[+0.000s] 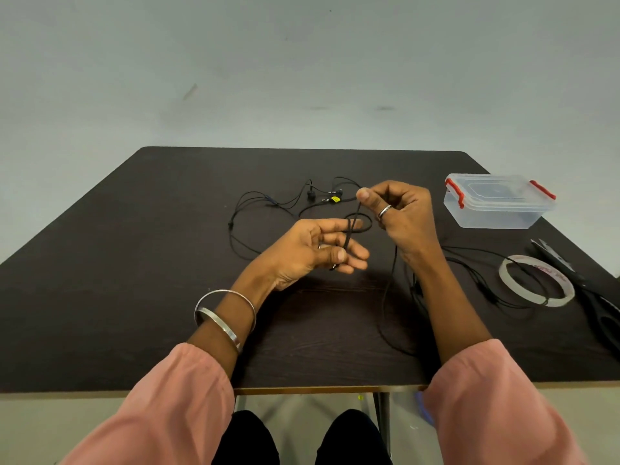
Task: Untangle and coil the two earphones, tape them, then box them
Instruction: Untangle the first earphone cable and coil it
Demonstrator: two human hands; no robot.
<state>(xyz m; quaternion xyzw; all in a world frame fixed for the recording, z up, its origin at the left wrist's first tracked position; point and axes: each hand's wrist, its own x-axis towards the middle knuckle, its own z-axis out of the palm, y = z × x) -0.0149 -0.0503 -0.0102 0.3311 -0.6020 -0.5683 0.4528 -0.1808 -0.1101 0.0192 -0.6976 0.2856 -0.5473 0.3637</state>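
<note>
Dark wood-grain worktop (167,263) carries everything. At its far right stands a clear plastic box (496,204) with red latches, lid on. Nearer, by the right edge, a roll of tape (536,285) lies flat, with black scissors (570,273) just beyond it; a black cable runs across the roll. Far of the hands, a second earphone (302,201) sprawls loose on the worktop, its cable looping left and a small yellow tag near its middle.

Both forearms come up from pink sleeves (161,404); a metal bangle (223,317) sits on the left wrist. The left hand (318,248) is held above the worktop, palm turned inward, fingers extended and slightly spread, with turns of black cable round them. The right hand (399,209) is raised a little higher and just beside it, fingers curled, thumb and forefinger pinching the cable of the first earphone (389,290); a ring shows on one finger.

From that pinch the cable drops to the wraps on the left fingers, while its loose length trails down under the right wrist and lies on the worktop toward the tape
</note>
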